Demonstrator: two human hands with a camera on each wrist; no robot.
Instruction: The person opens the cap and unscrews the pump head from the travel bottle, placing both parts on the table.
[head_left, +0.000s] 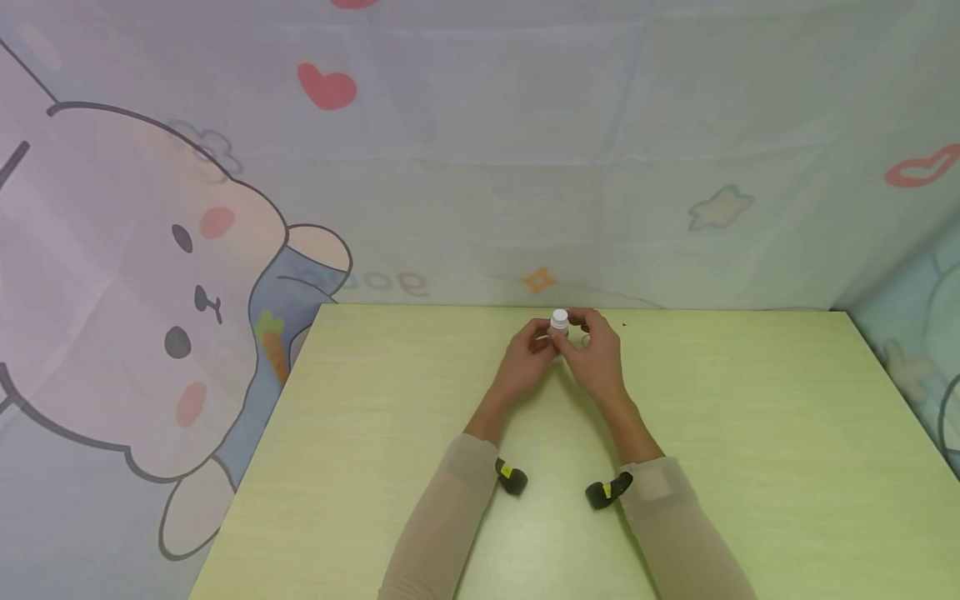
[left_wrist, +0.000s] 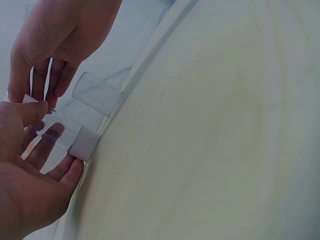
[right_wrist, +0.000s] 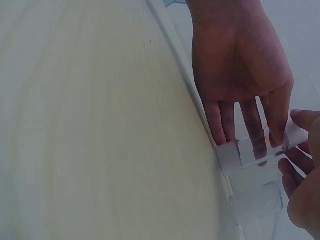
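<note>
Both hands are at a small bottle with a white cap [head_left: 559,317], which stands upright near the table's far edge. The left hand [head_left: 527,360] grips it from the left, its thumb near the cap and its fingers spread along the side. From the right, the right hand [head_left: 597,358] holds it with the thumb in front and fingers behind. In the right wrist view the bottle [right_wrist: 230,159] has a whitish lower band and a see-through middle. Close beside it stands a clear glass [left_wrist: 97,94], touched by neither hand; the right hand partly hides it in the head view.
The pale wooden table [head_left: 750,433] ends at a hanging cloth [head_left: 480,167] printed with a cartoon animal and hearts. A tiny dark speck [head_left: 624,324] lies right of the hands. Black wrist cameras [head_left: 512,477] sit at both sleeve cuffs.
</note>
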